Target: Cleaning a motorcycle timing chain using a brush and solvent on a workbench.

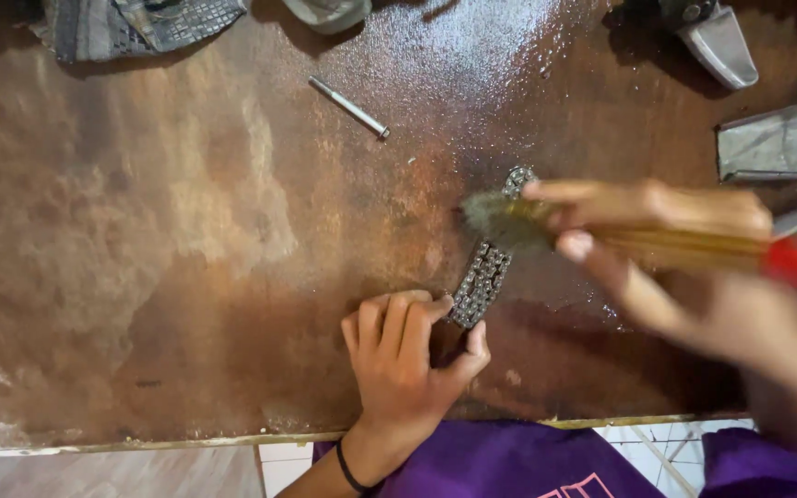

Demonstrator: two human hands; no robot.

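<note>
Left hand: fingers curled, knuckles pressed on the near end of the chain, thumb beside it; pins it flat, so it does not slide.
Right hand: closed around the brush, bristles on the chain's middle; blurred.
Chain: doubled strip, lying diagonally near the tabletop's front edge, right of centre.
Tabletop: rusty brown, wet and glossy around the chain.
Metal rod: well apart, toward the far edge.

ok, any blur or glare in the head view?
Head view: right hand and the brush it holds are motion-blurred; left hand and chain are sharp. Specular glare on the wet tabletop at upper centre; the top corners fall into shadow.
</note>
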